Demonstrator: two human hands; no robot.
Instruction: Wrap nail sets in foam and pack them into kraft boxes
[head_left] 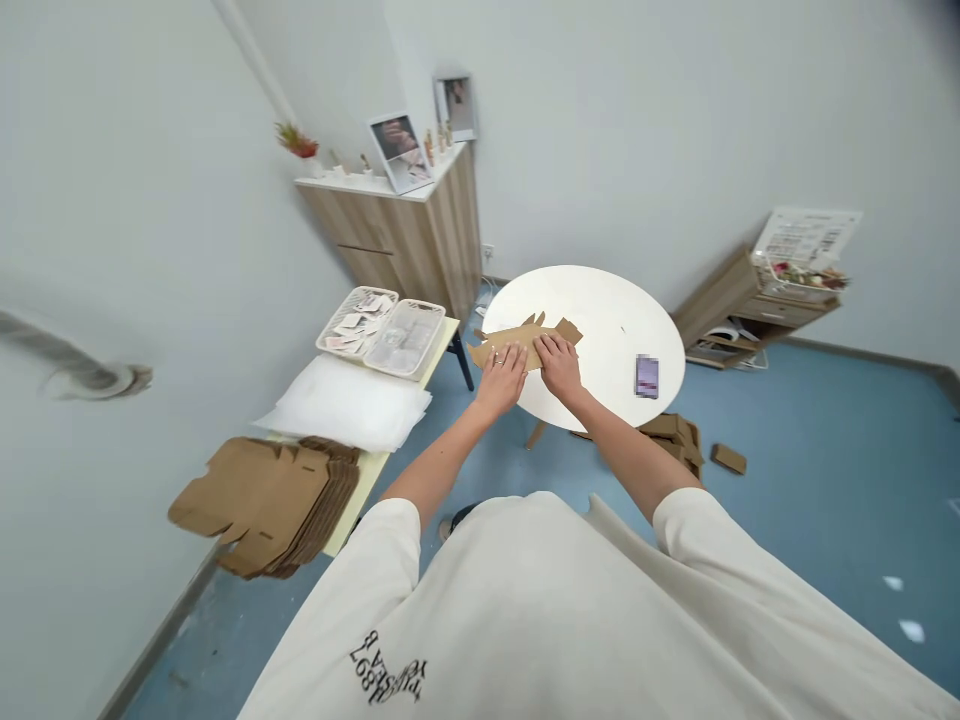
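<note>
A flat, unfolded brown cardboard box blank (525, 337) lies on the near left part of a round white table (600, 300). My left hand (501, 372) rests flat on the blank's near left edge, fingers stretched out. My right hand (556, 362) presses down on the blank just beside it, fingers spread and slightly bent over the cardboard. The two hands almost touch. Neither hand lifts the blank off the table.
A phone (646, 376) lies on the table's right side. To my left a yellow table carries a stack of cardboard blanks (262, 495), white sheets (345, 405) and two white baskets (382, 330). Folded cardboard pieces (679, 438) lie on the blue floor. Wooden cabinets stand along the walls.
</note>
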